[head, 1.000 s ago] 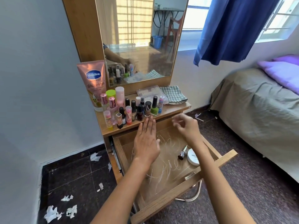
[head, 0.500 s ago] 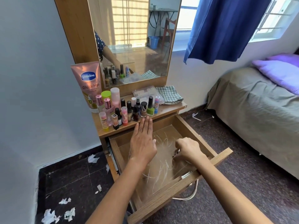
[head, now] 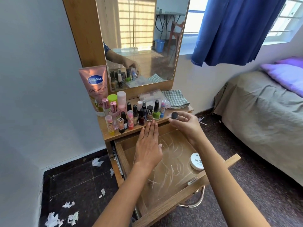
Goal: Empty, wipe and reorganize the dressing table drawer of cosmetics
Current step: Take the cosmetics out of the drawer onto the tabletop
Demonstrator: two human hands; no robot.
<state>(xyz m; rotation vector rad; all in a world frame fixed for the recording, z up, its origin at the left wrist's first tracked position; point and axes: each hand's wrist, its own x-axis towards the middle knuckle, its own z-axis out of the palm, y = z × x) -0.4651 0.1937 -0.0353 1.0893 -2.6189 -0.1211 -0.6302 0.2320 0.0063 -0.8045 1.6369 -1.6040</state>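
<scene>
The right hand (head: 185,124) pinches a small dark-capped bottle (head: 174,115) between thumb and fingertips, the cap end pointing up and left toward the mirror; most of its body is hidden by the fingers, so what kind of cosmetic it is cannot be told. This grip hovers at the front edge of the dressing table surface (head: 180,110), just right of the green nail polish bottle (head: 156,112) that ends the front row of cosmetics. The free patch of the surface lies directly ahead of the bottle, so setting it down upright there looks like a short forward move.

The left hand (head: 148,145) lies flat, fingers straight and pressed together, its fingertips at the surface edge beside the row, its palm over the open drawer (head: 177,199). It holds nothing.

In the drawer a white round nail polish remover tub (head: 196,161) remains near the right wall, nearer the right hand; the bottom shows pale streaks, so wiping appears not yet done. A folded checked cloth (head: 176,99) sits at the back right. A Vaseline tube (head: 95,89) stands at the back left, a bed (head: 262,104) to the right, paper scraps (head: 54,219) on the floor.
</scene>
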